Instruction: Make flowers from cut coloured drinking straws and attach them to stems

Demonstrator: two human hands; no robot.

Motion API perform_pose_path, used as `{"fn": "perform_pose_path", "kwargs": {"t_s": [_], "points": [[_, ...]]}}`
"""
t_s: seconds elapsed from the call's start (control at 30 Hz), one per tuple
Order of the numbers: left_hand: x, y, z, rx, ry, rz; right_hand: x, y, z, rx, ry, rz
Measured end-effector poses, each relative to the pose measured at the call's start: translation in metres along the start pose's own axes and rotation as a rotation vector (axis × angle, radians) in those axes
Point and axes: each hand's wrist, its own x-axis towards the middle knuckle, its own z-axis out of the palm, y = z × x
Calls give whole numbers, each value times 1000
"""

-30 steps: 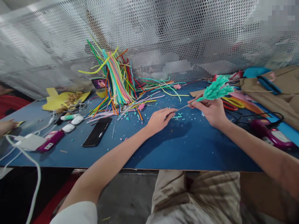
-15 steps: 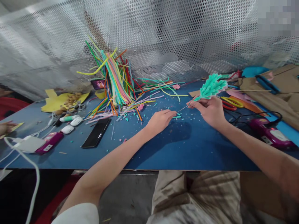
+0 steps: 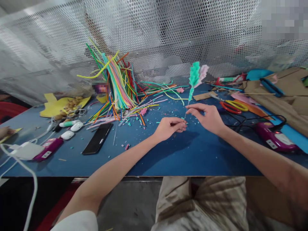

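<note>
A green and pale lilac fuzzy piece [image 3: 194, 75] stands upright on a thin wire stem above the blue table. My left hand [image 3: 169, 128] pinches the lower end of that stem between thumb and fingers. Just above and to the right, my right hand [image 3: 207, 117] has thumb and forefinger closed on the stem, under the green part. Small cut bits of green and pink lie on the table behind my left hand.
A large bundle of coloured pipe cleaners [image 3: 119, 83] stands at the back left. A black phone [image 3: 98, 138] lies left of my hands. Scissors [image 3: 231, 107] and a purple power strip [image 3: 276, 136] are at the right. Someone's hand [image 3: 6, 132] shows at the far left.
The fuzzy piece has swung from tilted right to upright and moved left. My right hand has slid from just under the green part down the wire, closer to my left hand.
</note>
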Motion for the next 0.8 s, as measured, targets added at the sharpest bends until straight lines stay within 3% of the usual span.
{"fn": "perform_pose_path", "kwargs": {"t_s": [0.13,0.4,0.8], "points": [[4,-4,-3,-13,20,5,-3,2,7,9,-93,-29],[10,-15,-8,33,-49,66,-7,-4,11,32,-96,-121],[12,-18,-12,397,-66,284,-7,7,11,11,-204,-203]]}}
